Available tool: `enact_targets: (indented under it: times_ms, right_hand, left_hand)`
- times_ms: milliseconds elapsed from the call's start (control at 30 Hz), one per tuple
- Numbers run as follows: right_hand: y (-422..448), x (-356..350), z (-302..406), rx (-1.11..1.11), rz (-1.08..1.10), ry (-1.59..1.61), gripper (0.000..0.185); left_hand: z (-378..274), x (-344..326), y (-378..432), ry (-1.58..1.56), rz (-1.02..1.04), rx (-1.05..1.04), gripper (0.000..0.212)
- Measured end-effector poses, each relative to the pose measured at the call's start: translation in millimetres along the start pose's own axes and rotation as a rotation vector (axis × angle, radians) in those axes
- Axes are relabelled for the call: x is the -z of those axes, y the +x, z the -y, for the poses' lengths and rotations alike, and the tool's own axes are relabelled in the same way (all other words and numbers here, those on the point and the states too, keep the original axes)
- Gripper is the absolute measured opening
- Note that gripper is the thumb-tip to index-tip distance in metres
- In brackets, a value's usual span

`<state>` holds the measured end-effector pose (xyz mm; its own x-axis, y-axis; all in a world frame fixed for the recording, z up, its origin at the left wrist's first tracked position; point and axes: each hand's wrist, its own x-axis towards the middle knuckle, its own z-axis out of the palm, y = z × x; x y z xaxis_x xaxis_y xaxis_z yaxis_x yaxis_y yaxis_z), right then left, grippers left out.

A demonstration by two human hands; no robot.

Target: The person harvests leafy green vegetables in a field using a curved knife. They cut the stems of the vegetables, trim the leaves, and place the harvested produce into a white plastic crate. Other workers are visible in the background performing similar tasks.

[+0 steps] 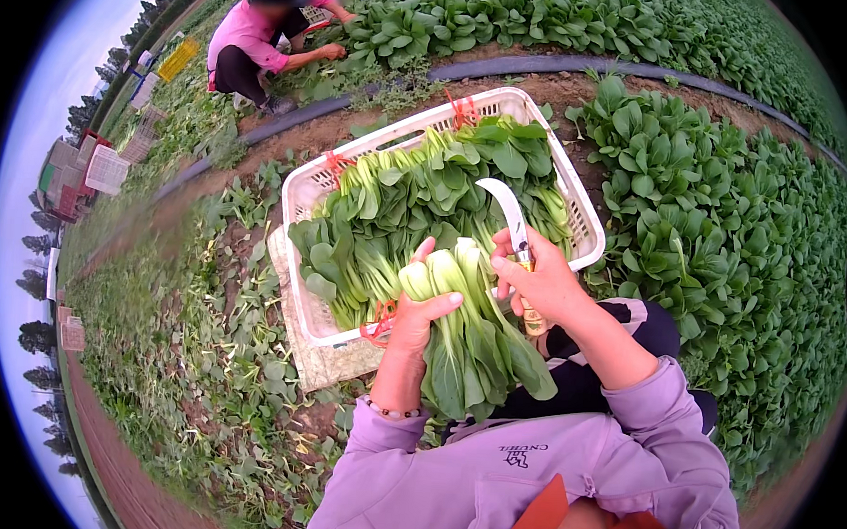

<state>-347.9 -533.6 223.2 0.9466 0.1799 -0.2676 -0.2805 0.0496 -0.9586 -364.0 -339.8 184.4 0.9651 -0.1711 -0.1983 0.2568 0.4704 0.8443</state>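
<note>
Several heads of bok choy (463, 329) are bunched in my left hand (422, 313), pale stem ends pointing away from me and leaves hanging towards my lap. My right hand (545, 276) grips the wooden handle of a harvesting sickle (506, 208), its curved blade pointing up and away. The sickle hand is just right of the bunch; whether its fingers touch the stems I cannot tell. Beyond both hands sits a white plastic crate (303, 190) with red ties on its rim. Rows of cut bok choy (426, 188) lie inside it.
Standing bok choy plants (712, 225) grow to the right. A dark hose (486, 67) runs across the soil behind the crate. Under the crate's left corner lies a pale sack (322, 362). A co-worker (253, 42) crouches at the upper left, near a yellow crate (179, 59).
</note>
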Motion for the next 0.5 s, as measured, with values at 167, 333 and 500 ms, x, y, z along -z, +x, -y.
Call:
enact_targets:
  times_ms: [167, 333, 500]
  right_hand:
    - [-11.4, 67.4, 6.6, -0.006, -0.100, 0.201, 0.030]
    - [-37.0, 109.1, -4.3, 0.076, -0.362, 0.359, 0.025]
    - [-38.9, 101.2, -7.4, 0.115, -0.470, 0.326, 0.025]
  left_hand:
    - [-124.5, 83.8, 38.0, 0.195, -0.213, -0.173, 0.080]
    - [-202.9, 186.1, 137.1, 0.647, -0.280, -0.017, 0.059]
    - [-115.1, 241.9, 258.7, 1.366, -1.111, 0.218, 0.109]
